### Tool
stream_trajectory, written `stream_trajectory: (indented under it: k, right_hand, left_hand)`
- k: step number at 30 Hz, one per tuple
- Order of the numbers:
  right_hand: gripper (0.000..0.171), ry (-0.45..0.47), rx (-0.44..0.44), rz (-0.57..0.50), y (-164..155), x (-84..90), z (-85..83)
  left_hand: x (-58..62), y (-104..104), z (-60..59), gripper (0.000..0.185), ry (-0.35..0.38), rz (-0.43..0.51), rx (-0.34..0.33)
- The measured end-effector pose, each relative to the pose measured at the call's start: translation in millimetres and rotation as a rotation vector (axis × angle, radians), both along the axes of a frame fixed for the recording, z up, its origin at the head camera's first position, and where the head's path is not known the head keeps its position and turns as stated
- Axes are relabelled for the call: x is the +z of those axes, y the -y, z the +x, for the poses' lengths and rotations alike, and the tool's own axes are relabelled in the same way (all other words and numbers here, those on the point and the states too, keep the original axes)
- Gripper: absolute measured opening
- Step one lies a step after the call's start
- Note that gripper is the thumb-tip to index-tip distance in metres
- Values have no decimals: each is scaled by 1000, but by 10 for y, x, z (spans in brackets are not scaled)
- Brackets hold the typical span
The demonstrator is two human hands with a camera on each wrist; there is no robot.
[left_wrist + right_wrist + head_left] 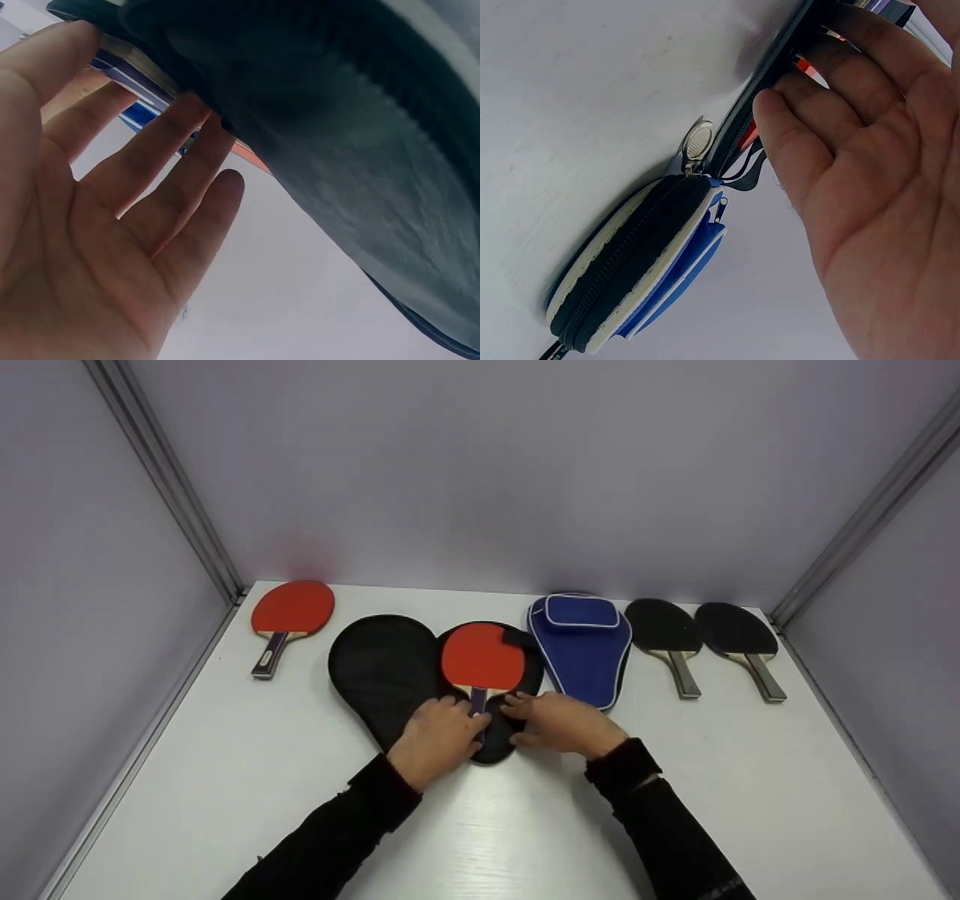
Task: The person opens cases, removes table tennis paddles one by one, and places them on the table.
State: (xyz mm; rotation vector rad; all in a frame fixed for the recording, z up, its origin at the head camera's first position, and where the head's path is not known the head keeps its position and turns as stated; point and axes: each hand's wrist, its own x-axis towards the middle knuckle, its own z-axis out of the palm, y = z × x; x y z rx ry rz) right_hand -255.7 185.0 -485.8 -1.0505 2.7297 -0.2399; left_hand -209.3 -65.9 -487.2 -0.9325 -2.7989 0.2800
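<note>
A black paddle case lies unzipped and spread in two halves on the white table. In its right half rests a red table tennis paddle, its dark handle pointing toward me. My left hand reaches over the case's middle, thumb beside the handle; in the left wrist view its fingers are spread, tips at the handle and the case lining. My right hand rests its fingertips on the right half's edge, close to the handle, fingers loosely bent. The left hand hides part of the case's lower end.
A blue zipped case with white piping lies right of the black case, its zipper facing the right wrist camera. Farther right are two black paddles. Another red paddle lies at the back left. Grey panels enclose the table.
</note>
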Motion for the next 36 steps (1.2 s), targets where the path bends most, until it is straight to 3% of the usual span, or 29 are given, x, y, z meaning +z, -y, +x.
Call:
stream_trajectory:
  k: [8, 21, 27, 33, 36]
  right_hand:
    - [56, 9, -4, 1, -2, 3, 5]
    - [57, 15, -19, 24, 12, 5, -6]
    - [58, 18, -22, 27, 9, 8, -10]
    - [56, 36, -28, 20, 9, 3, -13]
    - [56, 37, -27, 21, 10, 4, -13]
  left_hand:
    - [-20, -35, -21, 42, 10, -21, 8]
    - [-25, 15, -39, 44, 13, 108, -2]
    - [-10, 11, -55, 46, -62, 161, 36]
    - [-7, -14, -84, 28, -146, 192, 72]
    - [27, -17, -92, 29, -169, 209, 92]
